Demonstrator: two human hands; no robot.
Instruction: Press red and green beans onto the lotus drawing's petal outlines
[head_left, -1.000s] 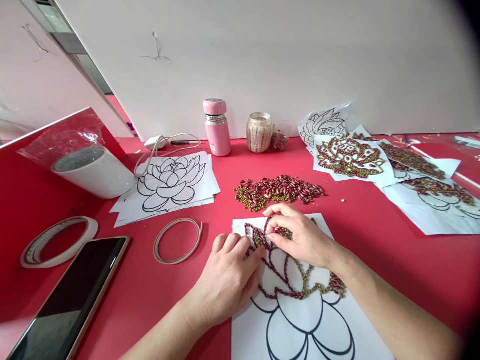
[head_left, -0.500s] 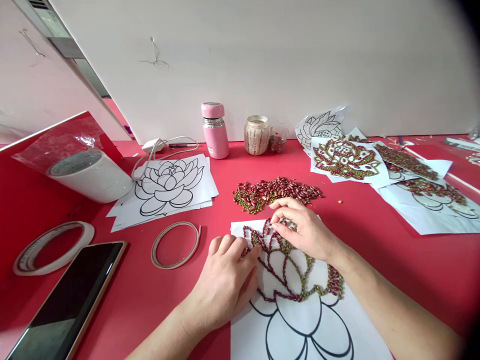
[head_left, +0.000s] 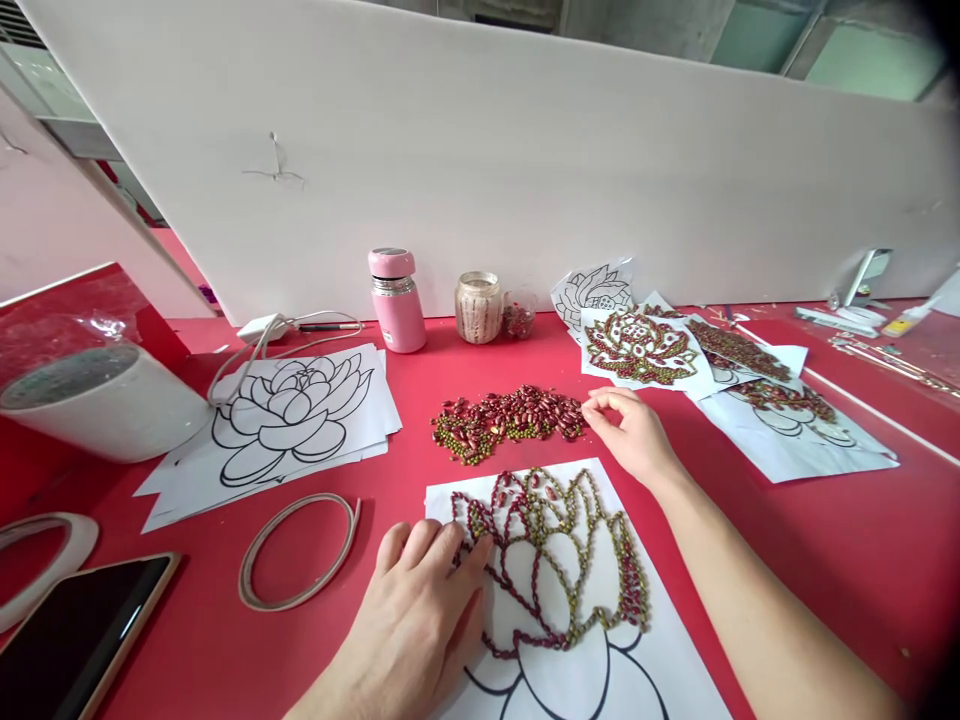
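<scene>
My left hand [head_left: 420, 600] rests on the left edge of a lotus line drawing [head_left: 570, 670], palm down, fingers lightly bent and apart. Its index finger touches the rows of red and green beans [head_left: 536, 590] that follow the upper petals. Several larger red kidney beans lie inside those top petals. Above the sheet, my right hand [head_left: 630, 430] reaches the right end of a loose pile of kidney beans and green mung beans [head_left: 510, 415]. Thumb and index finger are pinched together there; whatever is between them is too small to make out.
Left: printed lotus sheets [head_left: 300, 420], a tape ring [head_left: 247, 560], a phone [head_left: 82, 640], a white roll [head_left: 112, 400]. Back: a pink flask [head_left: 397, 305], a jar [head_left: 478, 308], a small clear cup [head_left: 519, 315]. Right: bean-covered sheets [head_left: 645, 350]. A white partition [head_left: 450, 130] stands behind.
My right hand has moved off the upper part of the drawing to the right end of the bean pile. My left hand stays on the sheet. The camera view has shifted up and right.
</scene>
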